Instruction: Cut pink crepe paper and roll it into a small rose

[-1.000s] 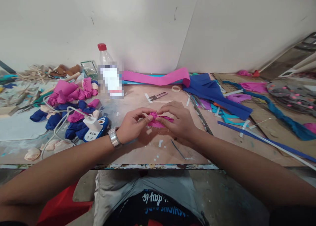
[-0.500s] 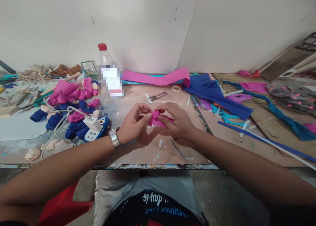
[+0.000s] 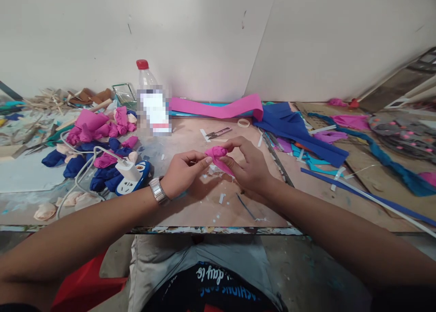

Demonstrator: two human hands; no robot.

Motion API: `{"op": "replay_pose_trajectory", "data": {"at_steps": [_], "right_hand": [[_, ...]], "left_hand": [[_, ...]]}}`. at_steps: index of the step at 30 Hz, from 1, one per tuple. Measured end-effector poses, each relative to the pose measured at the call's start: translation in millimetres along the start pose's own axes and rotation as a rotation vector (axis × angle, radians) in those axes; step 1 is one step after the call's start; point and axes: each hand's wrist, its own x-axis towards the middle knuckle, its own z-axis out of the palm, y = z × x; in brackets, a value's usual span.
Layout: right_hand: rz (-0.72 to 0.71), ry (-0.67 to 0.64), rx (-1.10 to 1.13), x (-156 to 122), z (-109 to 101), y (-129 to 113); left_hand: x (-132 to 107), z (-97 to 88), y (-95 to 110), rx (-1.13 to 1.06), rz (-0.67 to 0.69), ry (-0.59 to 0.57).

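Note:
Between my two hands is a pink crepe paper flower (image 3: 220, 152), its rolled head turned to the right and a loose strip end trailing down. My left hand (image 3: 185, 171), with a metal watch on the wrist, pinches its left end between thumb and fingers. On the other side, my right hand (image 3: 250, 164) grips the rolled head and the trailing strip with thumb and forefinger. Just beyond the hands lie small thread snips (image 3: 219, 132). White scraps are on the table under the flower.
Pink, blue and cream paper flowers (image 3: 102, 126) pile up at left beside a power strip (image 3: 136, 180) with a white cable. Behind stand a red-capped bottle (image 3: 146, 78) and a blurred phone screen (image 3: 155, 112). A pink paper strip (image 3: 218, 110), tape roll (image 3: 243, 122) and blue paper (image 3: 296, 130) lie farther back.
The pink flower has been turned so its rolled head now shows on the right, and its strip hangs lower. My right fingers have lifted and shifted around the head.

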Motion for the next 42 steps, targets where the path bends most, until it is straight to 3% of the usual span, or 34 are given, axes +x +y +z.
{"op": "replay_pose_trajectory", "data": {"at_steps": [7,15,19,23,32,42], "right_hand": [[0.031,0.005,0.025,-3.0,1.6,1.0],[0.055,0.013,0.025,-5.3,2.6,3.6],[0.045,0.01,0.033,-3.6,2.4,3.3],[0.027,-0.003,0.035,-2.3,2.2,2.0],[0.029,-0.135,0.001,-3.2,3.0,0.6],[0.012,-0.188,-0.024,-1.7,2.8,1.9]], "left_hand": [[2.1,0.4,-1.7,-0.18,-0.07,0.015],[1.9,-1.8,-0.3,-0.022,-0.002,0.042],[1.7,-2.8,-5.1,0.115,0.139,0.08],[1.3,-2.8,-11.4,0.18,0.28,-0.012],[-3.9,-1.8,-10.6,0.419,0.357,-0.092],[-5.0,-3.7,-9.1,0.276,0.363,-0.124]]}}
